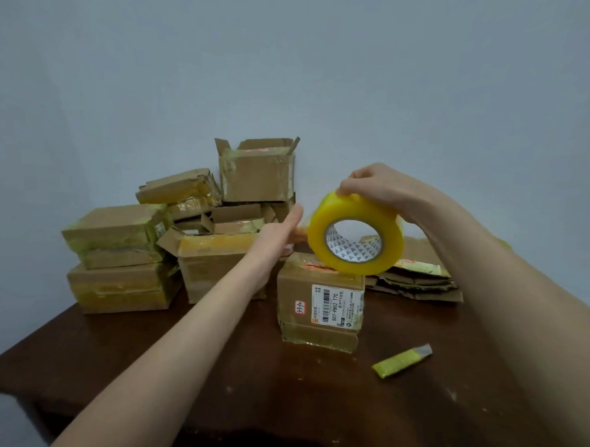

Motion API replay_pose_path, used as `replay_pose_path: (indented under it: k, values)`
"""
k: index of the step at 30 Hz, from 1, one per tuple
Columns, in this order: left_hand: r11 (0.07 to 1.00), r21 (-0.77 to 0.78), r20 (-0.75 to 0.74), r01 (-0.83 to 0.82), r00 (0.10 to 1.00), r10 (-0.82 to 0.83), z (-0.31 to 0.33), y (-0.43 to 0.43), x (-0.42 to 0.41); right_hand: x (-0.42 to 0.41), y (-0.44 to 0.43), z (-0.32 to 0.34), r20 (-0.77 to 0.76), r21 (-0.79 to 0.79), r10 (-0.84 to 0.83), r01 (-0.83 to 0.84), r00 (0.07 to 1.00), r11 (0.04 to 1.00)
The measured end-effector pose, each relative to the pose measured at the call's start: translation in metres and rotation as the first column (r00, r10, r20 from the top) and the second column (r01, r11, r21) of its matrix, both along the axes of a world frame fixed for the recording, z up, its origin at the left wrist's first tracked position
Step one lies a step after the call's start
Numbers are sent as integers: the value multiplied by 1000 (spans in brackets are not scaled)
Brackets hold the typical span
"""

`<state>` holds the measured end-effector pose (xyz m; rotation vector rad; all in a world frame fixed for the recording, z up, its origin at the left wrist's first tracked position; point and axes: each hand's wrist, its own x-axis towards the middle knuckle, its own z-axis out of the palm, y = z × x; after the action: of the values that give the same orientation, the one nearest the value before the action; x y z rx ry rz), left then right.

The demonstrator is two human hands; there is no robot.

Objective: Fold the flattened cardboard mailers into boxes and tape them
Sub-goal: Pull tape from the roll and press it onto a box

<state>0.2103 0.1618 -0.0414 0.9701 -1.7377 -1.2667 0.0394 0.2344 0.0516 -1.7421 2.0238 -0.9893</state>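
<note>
Box (319, 307) with a white barcode label (336, 305) on its near face stands on the dark brown surface (214, 387), roughly at its middle, its seams glossy with tape; a yellow tape roll (355, 233) stands on edge on top of the box, its hollow core facing the camera; the right grip (378, 189) comes over the roll from the right, fingertips curled onto its upper rim and holding it; the left grip (280, 233) reaches forward just left of the roll, fingers straight and together, with nothing visibly held; whether it touches the roll or the far edge of the box cannot be told; behind the box and to its right lie flat mailers (415, 281) in a stack, ragged edges toward the camera; to the left sits a pile of folded boxes (125, 251) wrapped in yellowish tape, stacked several high against the pale wall (292, 72); an open box (257, 170) tops the pile, flaps up; a yellow cutter (401, 360) lies on the surface, right of the labelled box and nearer the camera, apart from it
</note>
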Motion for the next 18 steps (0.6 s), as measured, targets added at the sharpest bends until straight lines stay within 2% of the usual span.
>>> replay_pose_path:
  k: [2, 4, 8, 12, 15, 18]
  values:
    - [996, 13, -106, -89, 990, 90, 5, 3, -8, 1, -2, 0, -21, 4, 8, -8, 1000, 1000]
    - [993, 66, -171, -98, 979, 108, 5, 3, -14, -1, 0, -1, -6, -14, 38, -38, 999, 999]
    - [985, 82, -195, -153, 967, 166, -3, 1, -19, -16, 17, -13, 65, 28, 160, -163, 985, 986]
    - [983, 177, -360, 45, 933, 22, -13, -4, -14, -34, 19, -34, 225, -34, 159, -156, 961, 987]
    - [978, 148, -295, 144, 951, -96, -12, -10, -12, -41, 15, -42, 337, -108, 141, -111, 931, 988]
    - [957, 189, -267, 219, 950, -164, -5, -13, -11, -42, 10, -44, 367, -132, 137, -94, 920, 987]
